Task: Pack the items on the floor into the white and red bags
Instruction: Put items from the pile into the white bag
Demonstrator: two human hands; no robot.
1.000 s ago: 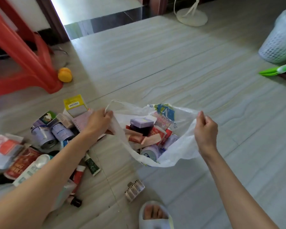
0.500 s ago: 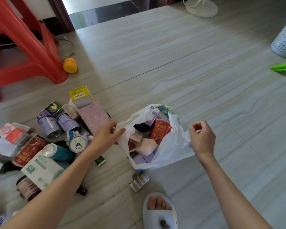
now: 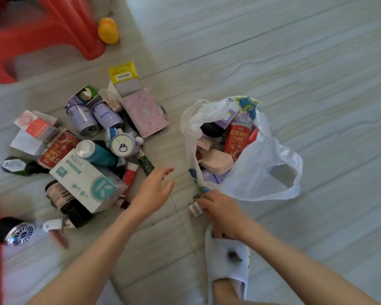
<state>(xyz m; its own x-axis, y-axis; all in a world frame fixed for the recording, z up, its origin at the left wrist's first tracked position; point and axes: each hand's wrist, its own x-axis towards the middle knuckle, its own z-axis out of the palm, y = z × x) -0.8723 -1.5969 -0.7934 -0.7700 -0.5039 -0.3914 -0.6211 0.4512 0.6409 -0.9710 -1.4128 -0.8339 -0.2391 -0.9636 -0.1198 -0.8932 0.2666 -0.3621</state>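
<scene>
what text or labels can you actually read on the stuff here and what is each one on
"红豆" then "八宝粥", partly blurred: red can in the white bag.
"60": white and teal box on the floor.
Barcode, digits too small to read: yellow box.
Print on the purple cans, the red packet, the small red and white box and the bag's own logo: too blurred to read.

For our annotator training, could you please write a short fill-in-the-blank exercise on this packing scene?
1. The right hand grips a small ribbed item lying on the ____.
2. The red can stands inside the ____ bag.
3. The left hand holds ____.
4. The yellow ball lies beside the ____ stool.

Missing words: floor; white; nothing; red
</scene>
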